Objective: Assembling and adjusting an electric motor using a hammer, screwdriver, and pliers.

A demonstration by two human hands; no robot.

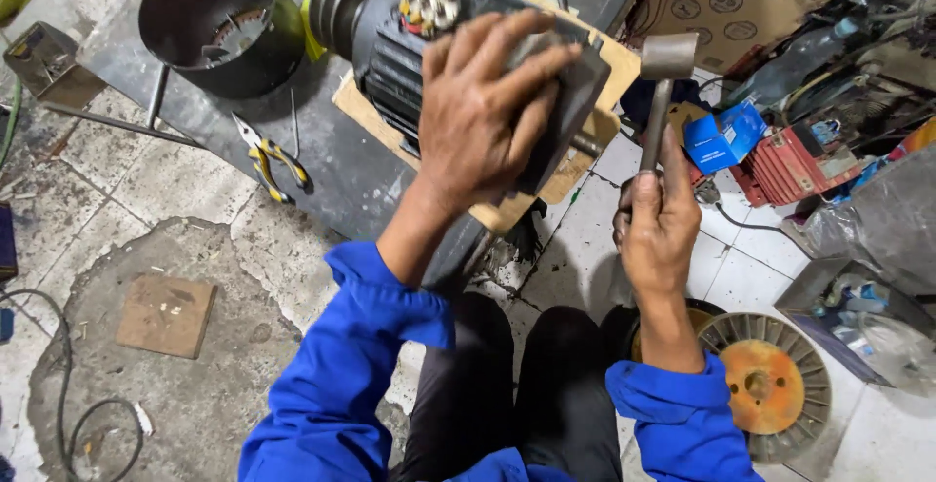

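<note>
Electric motor (390, 48) lies on a wooden board (595, 136) atop the dark metal worktop (336, 175) — the left hand (485, 112) is spread flat over its housing. Just right of the motor, the right hand (658, 219) is clenched round a hammer (663, 82) — head raised. Yellow-handled pliers (271, 160) lie left of the motor.

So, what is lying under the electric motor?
A plywood board lies under the electric motor, on a dark metal plate. The left hand covers the motor's end, so the board's middle is hidden.
</note>
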